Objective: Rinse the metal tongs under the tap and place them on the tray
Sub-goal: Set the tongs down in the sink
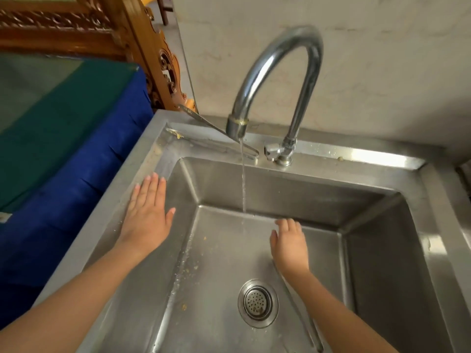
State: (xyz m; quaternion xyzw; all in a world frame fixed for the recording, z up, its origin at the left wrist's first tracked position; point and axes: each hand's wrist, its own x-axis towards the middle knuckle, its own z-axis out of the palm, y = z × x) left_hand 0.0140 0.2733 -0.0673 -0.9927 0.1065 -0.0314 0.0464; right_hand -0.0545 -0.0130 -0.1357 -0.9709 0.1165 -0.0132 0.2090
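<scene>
A pale, stained wall (369,59) stood behind a stainless steel sink (356,154), which filled most of the view with its deep square basin. To the left lay a table draped in green and blue cloth (63,103), and behind that stood carved wooden furniture (76,34). A tall curved tap (300,39) rose from the sink's back rim and arched over to the left, and a thin stream of water (243,184) fell from its spout to the basin floor. The left hand (147,215) lay flat, palm down, on the sink's left rim, fingers straight and together, thumb apart, holding nothing. The right hand (289,245) was inside the basin, palm down with its fingers loosely extended, just to the right of the stream, and it held nothing either. The metal tongs (206,122) lay on the back left rim, slanting from the corner toward the tap's base and passing behind the spout, well apart from both hands. A round drain strainer (258,303) sat in the basin floor, and small yellowish food scraps (184,306) were scattered along the basin's left side.
</scene>
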